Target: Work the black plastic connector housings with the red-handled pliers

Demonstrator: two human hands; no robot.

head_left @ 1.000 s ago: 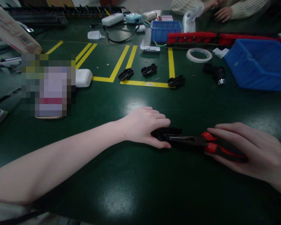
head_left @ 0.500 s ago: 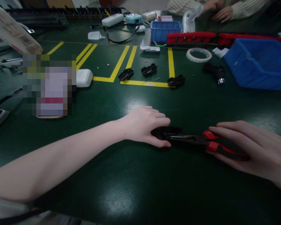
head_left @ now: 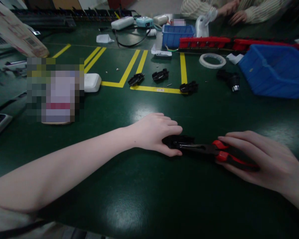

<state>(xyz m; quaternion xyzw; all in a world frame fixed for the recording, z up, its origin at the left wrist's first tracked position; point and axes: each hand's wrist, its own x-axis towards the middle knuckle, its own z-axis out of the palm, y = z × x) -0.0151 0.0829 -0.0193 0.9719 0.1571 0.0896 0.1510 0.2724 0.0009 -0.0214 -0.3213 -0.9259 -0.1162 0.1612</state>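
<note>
My left hand (head_left: 155, 132) lies on the green table (head_left: 144, 186), fingers and thumb closed round a small black plastic part (head_left: 179, 140). My right hand (head_left: 261, 162) grips the red and black handles of a pair of pliers (head_left: 214, 153) lying low over the table. The pliers' dark jaws reach left into the black part between my left fingers. Both hands rest near the table's middle, close to me.
Three more black parts (head_left: 159, 75) lie by yellow floor-tape lines (head_left: 154, 89). Farther off are a tape roll (head_left: 212, 60), a black cylinder piece (head_left: 230, 79), blue bins (head_left: 276, 68), red trays (head_left: 204, 42), a white box (head_left: 92, 82). Another person's hands (head_left: 229, 13) are at the far edge.
Hardly anything has changed; the view has shifted slightly, and my right hand with the pliers has edged a little left.
</note>
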